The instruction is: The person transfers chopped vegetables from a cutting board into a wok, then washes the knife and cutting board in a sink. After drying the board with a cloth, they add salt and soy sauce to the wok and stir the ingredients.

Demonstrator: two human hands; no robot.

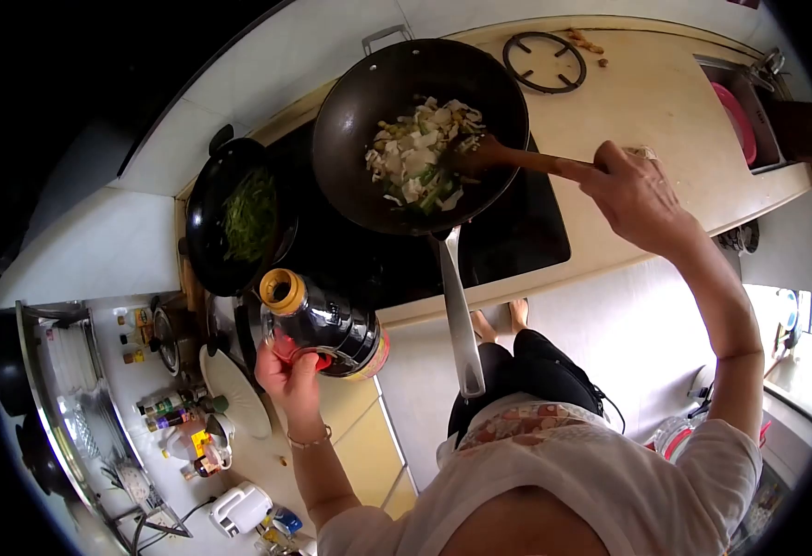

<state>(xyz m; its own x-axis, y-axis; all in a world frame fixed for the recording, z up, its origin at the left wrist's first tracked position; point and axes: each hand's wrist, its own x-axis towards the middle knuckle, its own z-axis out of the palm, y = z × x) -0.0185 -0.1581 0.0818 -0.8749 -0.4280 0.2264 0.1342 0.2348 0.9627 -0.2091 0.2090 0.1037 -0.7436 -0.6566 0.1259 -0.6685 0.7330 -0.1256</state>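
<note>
My left hand (287, 378) is closed around the red handle of a large bottle of dark sauce (332, 329). The bottle has a yellow neck (282, 290) and is tilted, off the counter, left of the wok's handle. In my right hand (636, 196) is a wooden spatula (536, 161), its blade down among the food in the wok (355, 111). Pale sliced pieces (420, 148) with some green bits lie in the bottom of the wok. The wok's long metal handle (459, 315) points toward my body.
A second black pan (204, 222) with green shredded vegetables (250, 215) sits left on the black cooktop (531, 241). A round pan support (545, 62) and ginger-like pieces (584, 41) lie at the back. The sink (769, 139) is far right. Several bottles (183, 422) stand at left.
</note>
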